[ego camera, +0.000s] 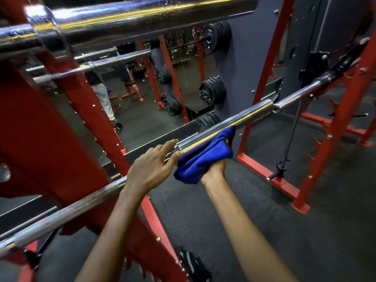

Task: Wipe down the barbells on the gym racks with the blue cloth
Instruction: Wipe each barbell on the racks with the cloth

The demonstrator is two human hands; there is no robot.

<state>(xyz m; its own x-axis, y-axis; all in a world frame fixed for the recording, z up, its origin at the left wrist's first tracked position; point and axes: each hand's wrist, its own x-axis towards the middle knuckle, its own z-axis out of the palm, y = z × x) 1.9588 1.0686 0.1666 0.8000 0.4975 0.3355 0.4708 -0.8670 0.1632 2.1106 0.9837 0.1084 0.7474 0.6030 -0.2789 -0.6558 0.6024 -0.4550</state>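
A chrome barbell [247, 113] runs diagonally from the lower left to the upper right across the red rack. My left hand [151, 166] rests over the bar near the sleeve collar, with fingers fairly straight on the metal. Just to its right, my right hand [214, 170] grips the blue cloth [203, 157] from below and holds it against the underside of the sleeve. Most of the right hand's fingers are hidden by the cloth. A second, thicker chrome barbell [130, 23] lies across the top of the view, with droplets on it.
A red rack upright [50, 139] stands at the left, and red frame legs [270, 180] stand at the right on dark rubber floor. Black weight plates [212, 91] hang on a grey post behind. A mirror shows more racks and a person's legs. My shoe [193, 265] is below.
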